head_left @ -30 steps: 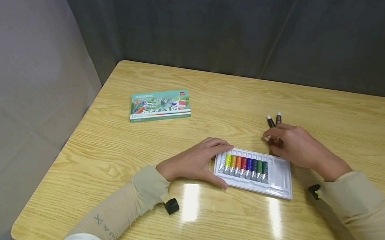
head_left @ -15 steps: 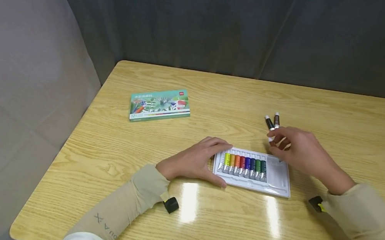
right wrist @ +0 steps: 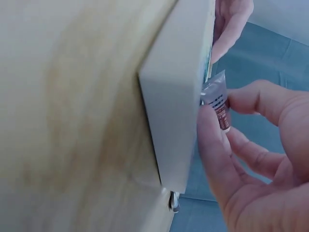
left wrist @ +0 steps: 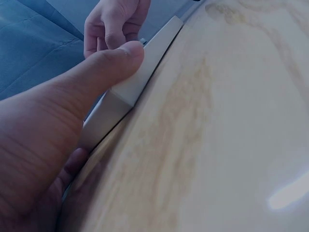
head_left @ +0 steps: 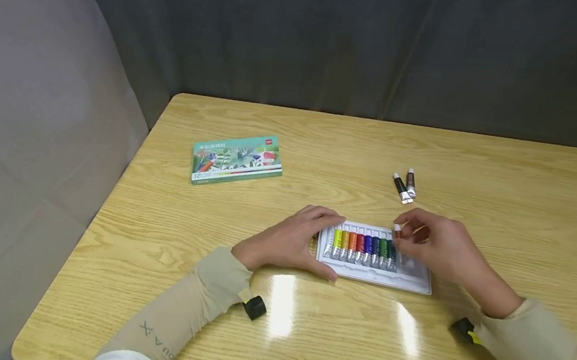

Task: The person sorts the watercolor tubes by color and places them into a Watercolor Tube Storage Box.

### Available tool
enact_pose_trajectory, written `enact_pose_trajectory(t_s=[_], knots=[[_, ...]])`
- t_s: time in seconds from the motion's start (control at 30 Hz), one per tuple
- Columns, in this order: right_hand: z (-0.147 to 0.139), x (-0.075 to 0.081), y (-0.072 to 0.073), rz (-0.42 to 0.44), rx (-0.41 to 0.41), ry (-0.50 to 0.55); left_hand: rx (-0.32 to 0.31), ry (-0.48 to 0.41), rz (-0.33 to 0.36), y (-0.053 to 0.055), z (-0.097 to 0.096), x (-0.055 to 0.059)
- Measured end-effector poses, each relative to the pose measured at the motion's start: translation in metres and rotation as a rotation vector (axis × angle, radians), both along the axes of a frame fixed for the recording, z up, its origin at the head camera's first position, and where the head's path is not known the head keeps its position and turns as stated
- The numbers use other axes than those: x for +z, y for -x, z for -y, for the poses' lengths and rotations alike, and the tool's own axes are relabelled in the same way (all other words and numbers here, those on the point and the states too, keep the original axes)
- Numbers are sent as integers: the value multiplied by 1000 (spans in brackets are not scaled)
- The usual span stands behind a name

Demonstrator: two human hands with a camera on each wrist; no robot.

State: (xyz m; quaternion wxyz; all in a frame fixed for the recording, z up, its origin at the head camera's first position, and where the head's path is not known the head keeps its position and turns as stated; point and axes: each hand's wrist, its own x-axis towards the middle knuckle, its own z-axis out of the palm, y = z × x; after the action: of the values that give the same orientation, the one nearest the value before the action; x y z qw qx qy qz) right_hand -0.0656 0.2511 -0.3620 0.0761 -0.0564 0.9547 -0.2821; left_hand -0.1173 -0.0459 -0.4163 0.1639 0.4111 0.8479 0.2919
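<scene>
A white plastic tray (head_left: 378, 278) lies on the table, holding a row of paint tubes (head_left: 363, 250) from white and yellow through red and blue to dark green. My left hand (head_left: 293, 241) grips its left end, thumb at the front edge and fingers at the back corner. Between thumb and fingers, my right hand (head_left: 439, 244) pinches a reddish-brown paint tube (right wrist: 221, 108) over the tray's right part, beside the dark green tube. In the head view its white cap points away from me; fingers hide part of its body.
Two more tubes, one black (head_left: 400, 186) and one dark brown (head_left: 411, 183), lie behind the tray. At the back left is a green illustrated paint box (head_left: 237, 160). The wooden table (head_left: 158, 237) meets dark curtains (head_left: 291, 41) at its far edge.
My right hand has come toward me with the reddish-brown tube, away from the two loose tubes and over the tray's right part. The left hand keeps its grip on the tray.
</scene>
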Motion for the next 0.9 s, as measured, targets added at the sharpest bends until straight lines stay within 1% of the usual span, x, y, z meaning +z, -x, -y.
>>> enact_pose_trajectory(t_s=[0.1,0.37,0.63,0.77,0.9], knots=[[2,-2,-4,16,-21,1,1,-2,-2,-1,0,0],[5,-6,-10,16,-60,-18,1,-1,-6,-1,0,0],[6,-7,-17,-12,-82,-42,0,2,-2,-1,0,0],[6,-8,-18,-32,-86,-46,1,5,5,-1,0,1],[6,-8,-18,-31,-93,-58,3,6,5,-1,0,1]])
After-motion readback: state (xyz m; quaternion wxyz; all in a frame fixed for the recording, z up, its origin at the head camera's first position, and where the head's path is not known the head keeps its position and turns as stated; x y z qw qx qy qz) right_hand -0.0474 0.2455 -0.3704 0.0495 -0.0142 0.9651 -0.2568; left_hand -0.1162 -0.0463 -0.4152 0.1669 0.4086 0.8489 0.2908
